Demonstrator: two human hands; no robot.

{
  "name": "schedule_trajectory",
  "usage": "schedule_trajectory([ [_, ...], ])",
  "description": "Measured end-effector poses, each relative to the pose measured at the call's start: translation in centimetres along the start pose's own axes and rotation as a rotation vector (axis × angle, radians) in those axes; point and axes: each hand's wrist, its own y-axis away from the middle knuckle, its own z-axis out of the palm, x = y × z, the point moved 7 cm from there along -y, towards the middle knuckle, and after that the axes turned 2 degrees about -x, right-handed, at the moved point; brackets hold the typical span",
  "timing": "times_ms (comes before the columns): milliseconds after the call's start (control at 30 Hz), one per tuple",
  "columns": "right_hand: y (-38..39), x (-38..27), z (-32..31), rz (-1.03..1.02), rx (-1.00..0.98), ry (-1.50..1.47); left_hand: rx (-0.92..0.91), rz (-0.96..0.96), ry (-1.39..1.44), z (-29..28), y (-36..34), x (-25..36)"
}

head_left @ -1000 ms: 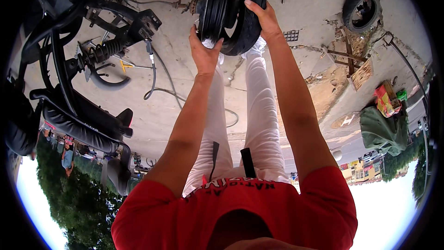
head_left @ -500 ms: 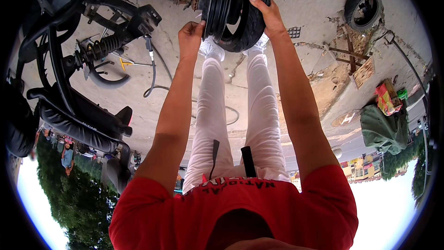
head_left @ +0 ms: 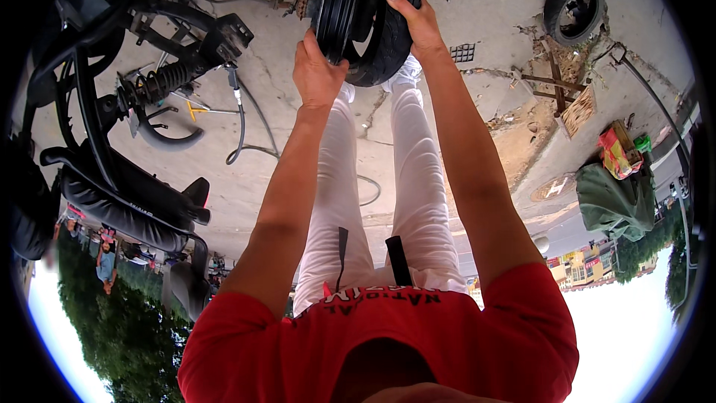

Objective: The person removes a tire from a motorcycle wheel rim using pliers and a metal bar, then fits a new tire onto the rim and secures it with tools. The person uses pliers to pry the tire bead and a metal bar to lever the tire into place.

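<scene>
A black wheel rim [head_left: 333,19] and a black tyre [head_left: 397,26] are at the top middle, above my shoes. The tyre stands at an angle to the rim's right, with a gap between them; whether part of it is seated on the rim I cannot tell. My right hand [head_left: 418,24] grips the tyre's right side, thumb over its edge, fingers hidden behind. My left hand [head_left: 319,73] is closed on the rim's lower left edge. A rusty fitting [head_left: 300,5] with a cable is at the rim's left.
At left stands a black vehicle frame with a coil shock absorber [head_left: 158,82] and a padded seat [head_left: 123,205]. A hose [head_left: 241,116] and a yellow-handled tool [head_left: 195,110] lie on the concrete. To the right are another tyre [head_left: 550,19], a wooden frame [head_left: 558,88] and a green tarp [head_left: 613,201].
The rim and tyre have shifted slightly left in view, along with much of the scene. My left hand has moved lower and further round the rim's edge. My right hand keeps its hold.
</scene>
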Motion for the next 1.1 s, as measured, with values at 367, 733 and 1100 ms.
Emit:
schedule_trajectory([
  [367,0.3,-1.2,-0.2,-0.064,0.187,0.004,-0.115,0.037,-0.026,-3.1,-4.1,0.6],
  [733,2.7,0.9,2.7,-0.155,0.104,0.182,-0.13,-0.125,-0.073,-5.4,-7.0,1.6],
  [1100,1.3,0.3,2.5,-0.052,0.011,0.129,-0.312,-0.075,-0.132,-4.5,-5.5,2.7],
])
